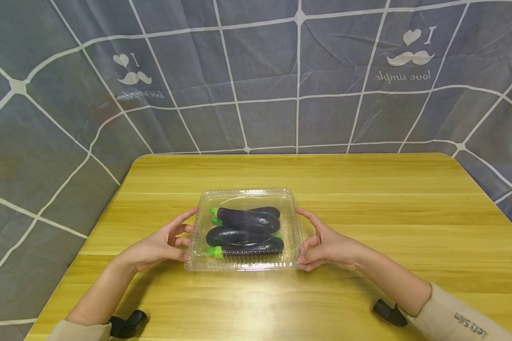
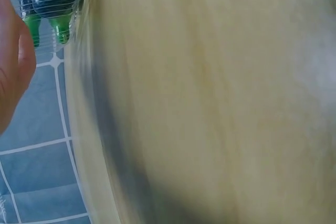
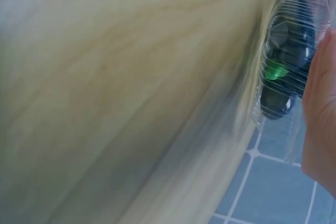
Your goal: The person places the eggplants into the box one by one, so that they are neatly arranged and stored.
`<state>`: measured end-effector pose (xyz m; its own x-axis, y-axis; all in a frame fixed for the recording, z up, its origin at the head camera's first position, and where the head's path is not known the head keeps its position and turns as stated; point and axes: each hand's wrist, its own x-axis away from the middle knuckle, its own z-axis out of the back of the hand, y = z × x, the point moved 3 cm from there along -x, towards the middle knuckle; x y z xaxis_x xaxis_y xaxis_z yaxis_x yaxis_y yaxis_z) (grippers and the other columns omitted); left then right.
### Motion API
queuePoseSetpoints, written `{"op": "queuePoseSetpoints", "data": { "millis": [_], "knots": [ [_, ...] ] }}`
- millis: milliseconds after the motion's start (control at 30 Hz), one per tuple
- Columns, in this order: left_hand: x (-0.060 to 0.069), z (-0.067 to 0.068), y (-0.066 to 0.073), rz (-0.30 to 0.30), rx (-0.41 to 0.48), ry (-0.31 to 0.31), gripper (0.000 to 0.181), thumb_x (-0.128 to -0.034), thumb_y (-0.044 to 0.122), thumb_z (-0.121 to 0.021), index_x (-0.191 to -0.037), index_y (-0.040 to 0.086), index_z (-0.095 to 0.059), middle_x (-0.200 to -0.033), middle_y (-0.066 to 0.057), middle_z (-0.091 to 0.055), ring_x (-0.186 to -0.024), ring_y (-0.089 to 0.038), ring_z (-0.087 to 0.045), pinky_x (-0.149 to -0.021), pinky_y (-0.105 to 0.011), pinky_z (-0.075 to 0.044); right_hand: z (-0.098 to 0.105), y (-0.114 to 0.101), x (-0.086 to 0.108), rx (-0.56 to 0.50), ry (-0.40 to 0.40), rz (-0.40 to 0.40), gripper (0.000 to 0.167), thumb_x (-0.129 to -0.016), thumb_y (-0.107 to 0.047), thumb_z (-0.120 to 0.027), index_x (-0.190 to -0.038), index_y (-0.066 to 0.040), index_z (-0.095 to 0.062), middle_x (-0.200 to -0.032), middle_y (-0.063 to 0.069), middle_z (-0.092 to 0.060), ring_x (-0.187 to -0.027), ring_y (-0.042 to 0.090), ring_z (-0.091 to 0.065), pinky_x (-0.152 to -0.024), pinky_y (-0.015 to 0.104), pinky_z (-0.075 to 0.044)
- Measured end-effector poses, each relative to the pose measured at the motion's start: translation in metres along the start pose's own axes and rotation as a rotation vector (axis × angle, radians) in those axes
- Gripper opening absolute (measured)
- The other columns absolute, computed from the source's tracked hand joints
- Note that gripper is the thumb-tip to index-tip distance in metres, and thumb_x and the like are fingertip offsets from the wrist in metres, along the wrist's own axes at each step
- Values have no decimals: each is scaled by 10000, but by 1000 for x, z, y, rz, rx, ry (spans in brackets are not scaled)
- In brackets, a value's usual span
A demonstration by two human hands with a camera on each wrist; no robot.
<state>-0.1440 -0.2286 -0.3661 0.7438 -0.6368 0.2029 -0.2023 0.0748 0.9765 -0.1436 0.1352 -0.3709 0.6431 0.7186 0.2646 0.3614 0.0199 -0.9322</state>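
Note:
A clear plastic clamshell container (image 1: 247, 196) is in the middle of the head view, and several dark purple eggplants (image 1: 247, 220) with green stems lie inside it. My left hand (image 1: 164, 244) grips its left side, thumb near the front corner and index finger farther back. On the opposite side my right hand (image 1: 330, 244) holds the right rim in much the same way. Both wrist views catch the container's ribbed wall (image 2: 52, 9) and part of each hand. Whether its base touches the table cannot be told.
The container is over a yellow wood-grain table (image 1: 256, 303) with rounded far corners. A grey curtain (image 1: 264, 118) with white grid lines hangs behind and along the sides. Black devices (image 1: 129, 324) are strapped near both wrists.

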Motion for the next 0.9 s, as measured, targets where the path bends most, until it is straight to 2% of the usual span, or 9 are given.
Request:
{"op": "queuePoseSetpoints", "data": {
  "millis": [167, 333, 533, 700, 900],
  "knots": [
    [0, -2, -1, 28, 58, -53, 1059, -784, -98, -646, -1493, 188, 86, -934, -53, -380, -766, -124, -579, -739, -305, -531, -2, 1, 1, -30, -9, -8, 1090, -789, 109, -618, -1470, -286, 137, -794, 122, -676, -720, 223, -668, -695, 368, -553],
    [1, -5, -2, 69, 48, -81, 1097, -795, -77, -650, -1477, 253, 142, -889, -45, -445, -720, -142, -600, -751, -316, -517, -1, 2, 1, -52, -21, -4, 1086, -802, 100, -626, -1469, -294, 136, -797, 120, -676, -714, 214, -668, -684, 346, -554],
    [1, -11, -1, 117, 26, -74, 1163, -795, -40, -690, -1457, 273, 214, -962, -163, -553, -826, -201, -628, -775, -366, -532, -1, 4, 1, -66, -37, -1, 1089, -807, 96, -625, -1463, -306, 146, -805, 111, -675, -716, 207, -667, -683, 333, -553],
    [1, -13, 2, 155, 20, -56, 1160, -798, -24, -696, -1461, 287, 203, -856, -89, -510, -802, -205, -638, -770, -397, -535, -1, 4, 1, -73, -46, 1, 1089, -812, 94, -623, -1460, -312, 153, -806, 106, -674, -716, 203, -666, -680, 325, -553],
    [0, -13, 5, 186, -6, -67, 1161, -809, -6, -693, -1451, 284, 229, -838, -111, -530, -789, -232, -657, -710, -358, -550, -1, 4, 1, -73, -53, -3, 1093, -814, 94, -619, -1455, -319, 164, -811, 100, -669, -723, 202, -662, -681, 314, -550]
  ]
}}
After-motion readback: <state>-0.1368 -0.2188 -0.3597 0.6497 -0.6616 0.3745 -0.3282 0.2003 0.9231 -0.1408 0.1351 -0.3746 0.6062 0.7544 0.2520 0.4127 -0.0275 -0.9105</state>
